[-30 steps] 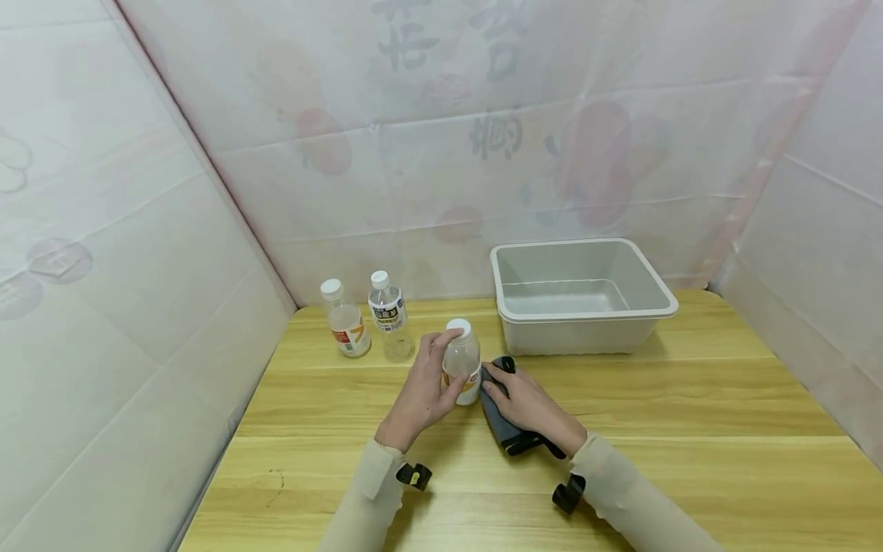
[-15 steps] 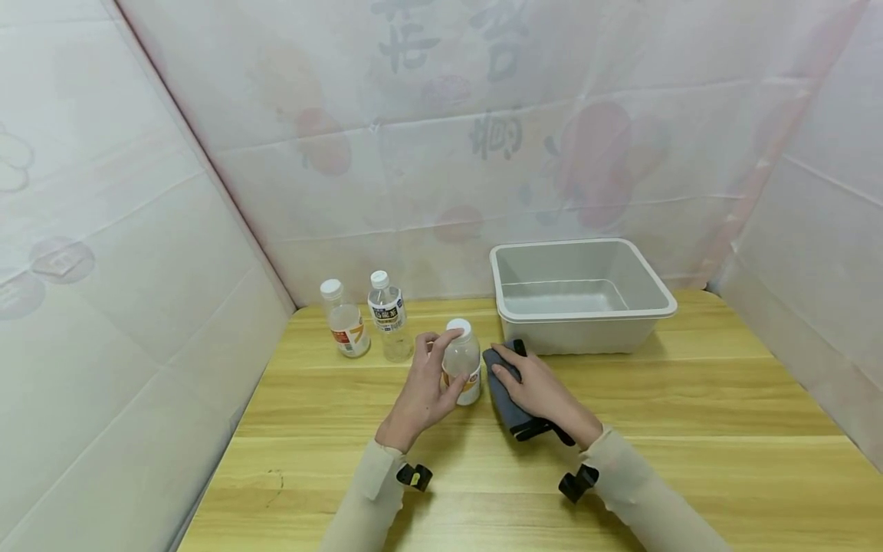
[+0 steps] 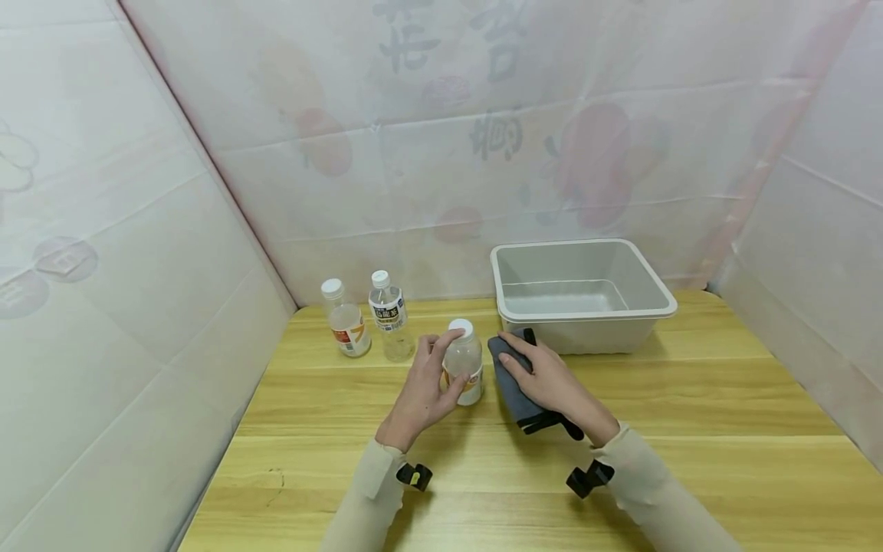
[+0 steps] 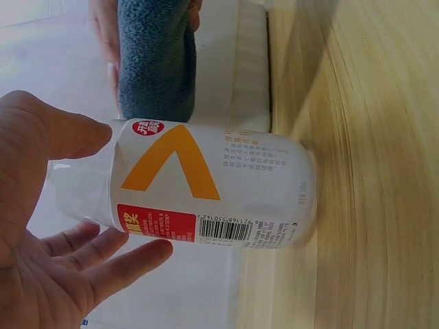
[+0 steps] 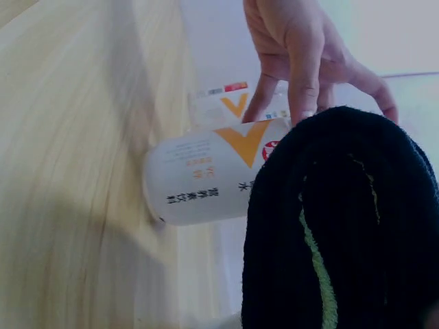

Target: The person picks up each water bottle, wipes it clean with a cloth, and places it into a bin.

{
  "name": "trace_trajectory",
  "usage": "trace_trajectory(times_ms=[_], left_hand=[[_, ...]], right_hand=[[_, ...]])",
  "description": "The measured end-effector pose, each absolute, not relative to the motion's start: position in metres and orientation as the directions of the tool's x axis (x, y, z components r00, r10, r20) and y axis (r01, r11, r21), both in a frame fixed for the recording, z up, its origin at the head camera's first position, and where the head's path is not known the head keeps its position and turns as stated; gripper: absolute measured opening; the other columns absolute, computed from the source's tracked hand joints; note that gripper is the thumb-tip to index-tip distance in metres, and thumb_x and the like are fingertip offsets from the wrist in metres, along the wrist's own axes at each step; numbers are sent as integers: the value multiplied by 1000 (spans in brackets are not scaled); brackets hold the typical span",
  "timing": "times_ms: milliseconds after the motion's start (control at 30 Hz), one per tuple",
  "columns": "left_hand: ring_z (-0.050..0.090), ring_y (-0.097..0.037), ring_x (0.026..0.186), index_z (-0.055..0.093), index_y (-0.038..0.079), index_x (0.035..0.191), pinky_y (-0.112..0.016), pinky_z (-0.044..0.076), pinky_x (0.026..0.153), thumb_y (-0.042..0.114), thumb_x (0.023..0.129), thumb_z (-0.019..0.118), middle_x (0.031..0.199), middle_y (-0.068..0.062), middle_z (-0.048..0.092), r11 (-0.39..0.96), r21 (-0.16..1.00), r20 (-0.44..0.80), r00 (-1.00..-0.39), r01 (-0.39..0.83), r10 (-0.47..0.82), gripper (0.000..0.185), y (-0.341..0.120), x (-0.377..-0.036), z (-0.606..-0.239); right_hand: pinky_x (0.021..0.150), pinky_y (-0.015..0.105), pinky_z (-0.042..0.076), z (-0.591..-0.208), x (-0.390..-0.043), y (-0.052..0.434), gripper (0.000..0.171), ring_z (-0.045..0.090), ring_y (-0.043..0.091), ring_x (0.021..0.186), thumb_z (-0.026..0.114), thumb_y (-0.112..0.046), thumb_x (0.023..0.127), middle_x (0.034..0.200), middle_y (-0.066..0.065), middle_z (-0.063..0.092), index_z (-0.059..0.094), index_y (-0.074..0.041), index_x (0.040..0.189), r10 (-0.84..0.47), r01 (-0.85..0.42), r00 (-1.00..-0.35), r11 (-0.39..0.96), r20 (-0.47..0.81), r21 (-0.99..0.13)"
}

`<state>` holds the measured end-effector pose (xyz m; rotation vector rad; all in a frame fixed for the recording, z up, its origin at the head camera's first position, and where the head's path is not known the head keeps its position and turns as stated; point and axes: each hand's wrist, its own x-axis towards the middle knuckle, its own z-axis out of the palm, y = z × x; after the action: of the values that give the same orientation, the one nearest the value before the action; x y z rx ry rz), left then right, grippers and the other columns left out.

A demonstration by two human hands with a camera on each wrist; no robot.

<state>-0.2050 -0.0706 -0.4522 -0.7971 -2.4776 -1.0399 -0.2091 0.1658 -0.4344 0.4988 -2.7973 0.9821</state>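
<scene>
From my remote seat I see the wooden table (image 3: 690,399) first, with one grey plastic tub (image 3: 582,295) standing empty at its far side. Just in front of the tub's near left corner lies one dark grey cloth (image 3: 513,387); my right hand (image 3: 552,379) rests on it with the fingers curled over its top edge, gripping it. The cloth is held close beside the bottle, and I cannot tell whether it touches. Left of the cloth stands the white-capped bottle with the orange label (image 3: 464,362), upright on the table, and my left hand (image 3: 424,391) holds it, thumb on one side and fingers loosely spread round the other. Two more bottles stand untouched near the back wall: one with an orange label (image 3: 345,320) and one clear with a dark label (image 3: 388,314). That makes three bottles, one cloth, one tub. By my reading the work is at an early stage: nothing is in the tub yet
</scene>
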Motion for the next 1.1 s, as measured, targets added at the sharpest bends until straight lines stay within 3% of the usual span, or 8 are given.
trace_trajectory(times_ms=[467, 700, 867, 1100], left_hand=[[61, -27, 99, 27, 28, 154, -29, 53, 74, 15, 95, 71, 131, -22, 48, 571, 540, 489, -783, 618, 385, 74, -69, -203, -452], [61, -26, 99, 26, 26, 154, -29, 53, 75, 16, 94, 72, 132, -21, 48, 585, 534, 476, -789, 611, 390, 76, -68, -203, -452], [62, -27, 103, 26, 26, 153, -31, 55, 76, 19, 93, 73, 133, -20, 48, 589, 533, 467, -792, 607, 394, 77, -68, -202, -452], [62, -28, 103, 26, 26, 153, -31, 56, 75, 19, 93, 74, 133, -20, 48, 593, 530, 469, -792, 607, 391, 77, -69, -202, -452]], right_hand=[[86, 52, 51, -416, -205, 168, 48, 61, 43, 119, 51, -37, 107, 148, 27, 52, 48, -23, 153, -283, -370, -929, 679, 239, -634], [98, 58, 49, -411, -207, 168, 49, 57, 42, 129, 50, -40, 107, 153, 20, 50, 45, -26, 154, -290, -369, -928, 651, 232, -663], [84, 44, 50, -410, -209, 167, 49, 64, 31, 106, 50, -40, 107, 151, 19, 53, 46, -28, 154, -292, -358, -932, 637, 216, -683], [70, 35, 48, -407, -212, 165, 48, 58, 19, 75, 50, -43, 106, 139, 18, 60, 45, -32, 153, -300, -339, -935, 595, 190, -729]])
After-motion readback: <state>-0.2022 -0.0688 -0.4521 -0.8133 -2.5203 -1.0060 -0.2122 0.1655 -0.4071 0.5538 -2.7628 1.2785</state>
